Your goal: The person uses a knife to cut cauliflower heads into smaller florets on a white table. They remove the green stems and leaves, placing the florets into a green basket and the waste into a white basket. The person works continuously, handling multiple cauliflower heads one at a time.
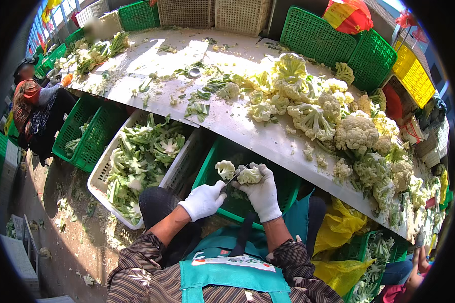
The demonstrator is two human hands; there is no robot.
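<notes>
My left hand [203,200], in a white glove, is closed on a small knife [233,178] whose thin blade reaches toward a cauliflower piece. That cauliflower piece [249,175] sits in the fingers of my right hand [263,193], which wears a white glove with a greyish palm. A separate cauliflower floret [225,169] shows just left of the blade; whether it touches the blade I cannot tell. Both hands are over a green plastic crate [208,166] between my knees. Cauliflower heads [356,132] lie heaped on the worktable [227,123] beyond and to the right.
A white crate [94,181] full of leaves and stalks stands to the left, with green crates [85,151] beyond it. Yellow mesh sacks [339,227] lie at right. A co-worker [34,102] sits far left; another person's arms [415,269] show at lower right.
</notes>
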